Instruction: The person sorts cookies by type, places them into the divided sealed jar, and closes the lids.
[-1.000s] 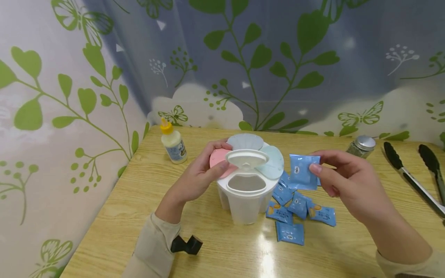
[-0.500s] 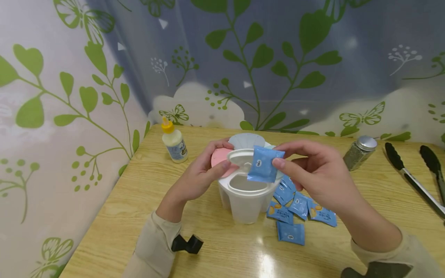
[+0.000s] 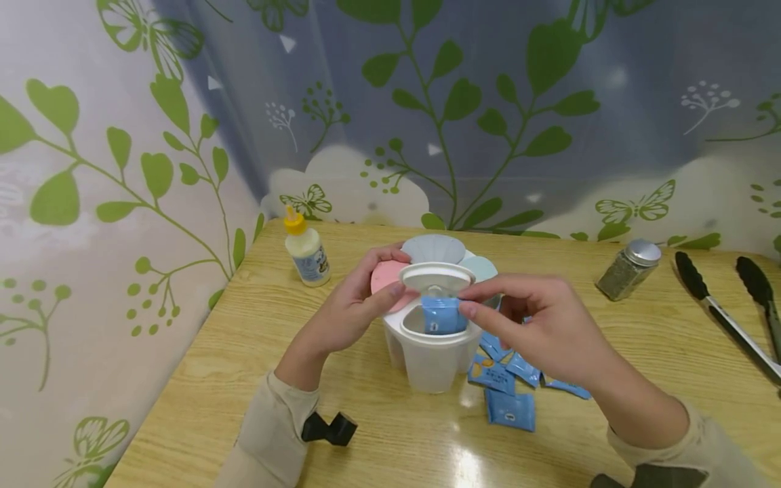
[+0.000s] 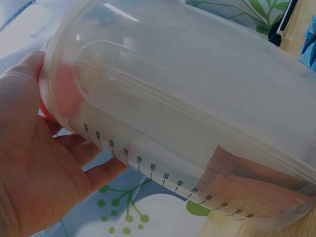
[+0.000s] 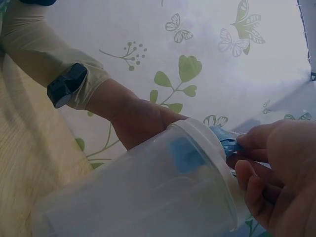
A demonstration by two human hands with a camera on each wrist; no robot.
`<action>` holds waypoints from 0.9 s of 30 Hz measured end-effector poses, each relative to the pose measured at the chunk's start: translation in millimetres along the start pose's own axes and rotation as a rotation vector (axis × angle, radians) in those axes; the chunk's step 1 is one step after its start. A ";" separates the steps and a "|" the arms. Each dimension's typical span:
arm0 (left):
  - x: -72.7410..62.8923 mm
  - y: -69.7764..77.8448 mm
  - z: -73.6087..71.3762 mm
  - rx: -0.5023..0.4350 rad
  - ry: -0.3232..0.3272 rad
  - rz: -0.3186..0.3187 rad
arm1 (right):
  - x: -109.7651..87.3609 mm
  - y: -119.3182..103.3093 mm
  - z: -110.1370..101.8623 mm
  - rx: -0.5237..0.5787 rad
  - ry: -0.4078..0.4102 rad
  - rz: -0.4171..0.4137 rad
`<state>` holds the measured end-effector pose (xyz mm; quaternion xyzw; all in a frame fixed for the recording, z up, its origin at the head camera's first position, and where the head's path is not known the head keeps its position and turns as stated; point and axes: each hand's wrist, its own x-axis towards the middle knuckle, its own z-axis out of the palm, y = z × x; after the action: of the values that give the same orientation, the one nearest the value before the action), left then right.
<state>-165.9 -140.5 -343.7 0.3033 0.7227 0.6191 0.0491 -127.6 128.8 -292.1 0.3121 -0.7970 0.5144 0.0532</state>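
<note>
A translucent storage canister (image 3: 429,369) with petal-shaped lids stands on the table, its front white flip lid (image 3: 436,274) raised over an opening. My left hand (image 3: 349,308) holds the canister's left side, with the thumb on the pink lid (image 3: 386,281). In the left wrist view, reddish-brown packets (image 4: 247,190) lie low inside a section with printed measuring marks. Between thumb and fingers, my right hand (image 3: 537,325) pinches a small blue snack packet (image 3: 441,318), whose lower part is inside the front opening. Several more blue packets (image 3: 511,409) lie beside the canister, partly hidden by the right hand.
A yellow-capped bottle (image 3: 308,254) stands at the back left of the wooden table (image 3: 226,379). At the back right are a glass jar of dried herbs (image 3: 628,271) and black-tipped tongs (image 3: 720,318). A leaf-patterned cloth (image 3: 378,115) hangs behind.
My right hand has carried the blue packet leftward from above the loose packets and lowered it into the front opening. The left hand keeps its hold on the canister.
</note>
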 end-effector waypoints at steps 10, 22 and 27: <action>0.5 0.1 0.1 -0.018 -0.004 0.009 | -2.1 6.7 -6.3 0.039 -0.075 0.054; 0.3 2.5 0.1 -0.024 -0.009 0.010 | -18.2 24.1 -31.6 0.282 -0.041 0.056; 0.6 2.7 0.5 -0.025 -0.012 0.003 | -30.8 40.1 -41.0 0.280 -0.022 0.091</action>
<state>-165.2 -139.7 -341.1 0.3075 0.7142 0.6262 0.0562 -134.8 188.5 -317.1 0.2858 -0.7314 0.6188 -0.0230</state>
